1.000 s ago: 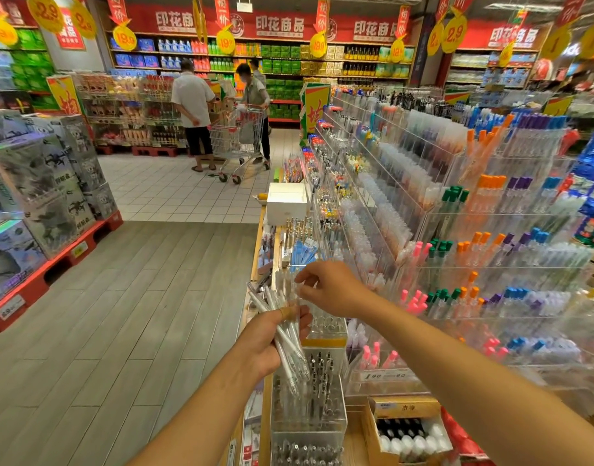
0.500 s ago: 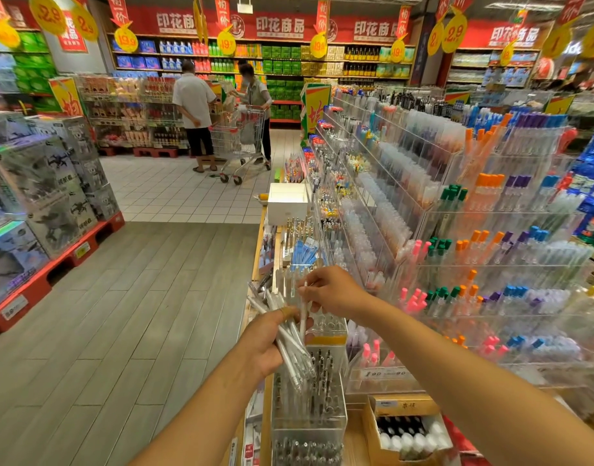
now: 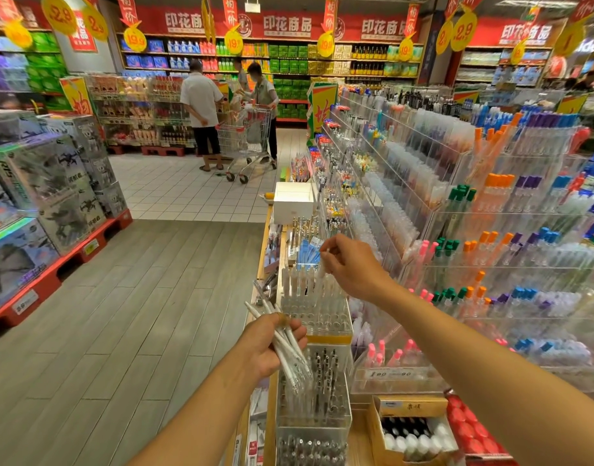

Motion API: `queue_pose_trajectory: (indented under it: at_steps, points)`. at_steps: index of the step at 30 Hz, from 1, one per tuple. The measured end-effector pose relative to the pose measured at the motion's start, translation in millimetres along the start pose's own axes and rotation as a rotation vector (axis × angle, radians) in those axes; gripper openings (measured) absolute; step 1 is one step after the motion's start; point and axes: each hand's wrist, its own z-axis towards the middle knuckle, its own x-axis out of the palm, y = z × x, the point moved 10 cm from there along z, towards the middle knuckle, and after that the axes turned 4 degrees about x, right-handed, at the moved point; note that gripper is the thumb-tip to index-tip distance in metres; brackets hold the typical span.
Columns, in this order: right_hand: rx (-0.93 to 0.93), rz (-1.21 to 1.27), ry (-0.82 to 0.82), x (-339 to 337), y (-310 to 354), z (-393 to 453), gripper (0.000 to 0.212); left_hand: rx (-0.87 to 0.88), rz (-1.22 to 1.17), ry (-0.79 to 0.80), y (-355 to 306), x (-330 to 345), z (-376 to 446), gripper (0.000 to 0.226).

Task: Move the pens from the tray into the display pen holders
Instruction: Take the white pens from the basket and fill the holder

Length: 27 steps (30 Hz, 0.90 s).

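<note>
- Left hand (image 3: 267,344): fingers curled round a bundle of white pens (image 3: 285,344), low over the shelf edge, pens slanting down to the right.
- Right hand (image 3: 351,264): thumb and fingertips pinching the top of a single white pen (image 3: 322,269), held upright above the clear pen holder (image 3: 317,314).
- Clear pen holder: just beyond the left hand, a row of white pens standing along its far side, nearer holes unfilled.
- Behind: tiered acrylic racks (image 3: 457,213) of coloured pens; a white box (image 3: 293,200) farther along the shelf.
</note>
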Motion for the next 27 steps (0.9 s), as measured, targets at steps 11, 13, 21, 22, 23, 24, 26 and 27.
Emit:
queue_pose_trajectory:
  at_steps: [11, 13, 21, 22, 23, 24, 26, 27]
  points:
    - [-0.063, -0.202, 0.051, 13.1, 8.2, 6.7, 0.011, 0.005, -0.039, 0.049, -5.4, 3.7, -3.9, 0.015]
    - [-0.065, -0.235, 0.078, 17.7, 7.1, 8.0, 0.012, 0.008, -0.043, 0.051, -7.3, 4.0, -4.8, 0.016]
    - [-0.108, -0.362, 0.136, 41.5, 6.1, 7.5, 0.016, 0.016, -0.045, 0.051, -10.1, 2.1, -4.8, 0.010]
    - [-0.118, -0.378, 0.126, 42.9, 6.8, 7.9, 0.016, 0.012, -0.043, 0.060, -9.3, 2.2, -4.1, 0.010]
    - [-0.126, -0.389, 0.113, 43.6, 7.3, 8.6, 0.016, 0.007, -0.041, 0.074, -8.6, 3.2, -3.7, 0.009]
    - [-0.135, -0.401, 0.102, 44.2, 8.2, 9.4, 0.016, 0.005, -0.040, 0.089, -8.1, 4.1, -3.4, 0.009]
    - [-0.150, -0.440, 0.099, 45.8, 9.3, 11.3, 0.016, 0.009, -0.036, 0.107, -8.1, 4.7, -2.0, 0.008]
    - [-0.153, -0.464, 0.100, 45.9, 9.7, 12.2, 0.017, 0.013, -0.031, 0.111, -8.4, 4.5, -0.8, 0.008]
